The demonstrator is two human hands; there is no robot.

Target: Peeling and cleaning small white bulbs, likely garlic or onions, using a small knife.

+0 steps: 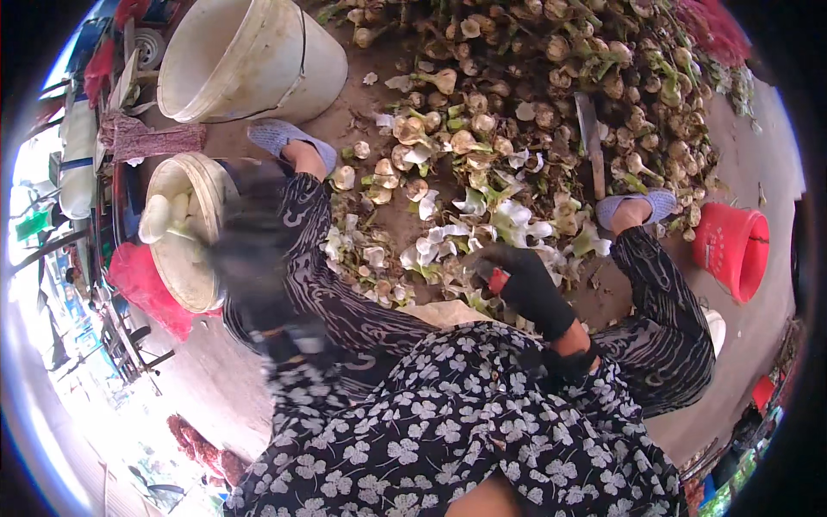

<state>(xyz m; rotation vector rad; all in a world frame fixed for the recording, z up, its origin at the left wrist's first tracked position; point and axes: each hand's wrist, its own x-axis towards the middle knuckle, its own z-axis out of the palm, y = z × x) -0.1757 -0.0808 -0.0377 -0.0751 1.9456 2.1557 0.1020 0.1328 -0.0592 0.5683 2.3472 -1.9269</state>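
Note:
My left hand [249,245], in a dark glove, is blurred beside a cream plastic bucket [187,278]. A pale peeled bulb [155,220] with a stem shows over that bucket, its stem reaching towards the hand; the blur hides whether my fingers grip it. More pale bulbs [184,205] lie inside. In a black glove, my right hand [526,287] closes around a small red-handled tool [497,281] above the peelings. White and green peelings [510,220] cover the ground between my feet, with unpeeled garlic-like bulbs [410,129] among and beyond them.
A large white bucket [284,64] stands front left. A long-bladed knife [589,142] lies on the bulb heap [555,71], near my right slipper [659,203]. To the right is a red bucket [723,249]. Pink-red netting [139,278] lies by the cream bucket.

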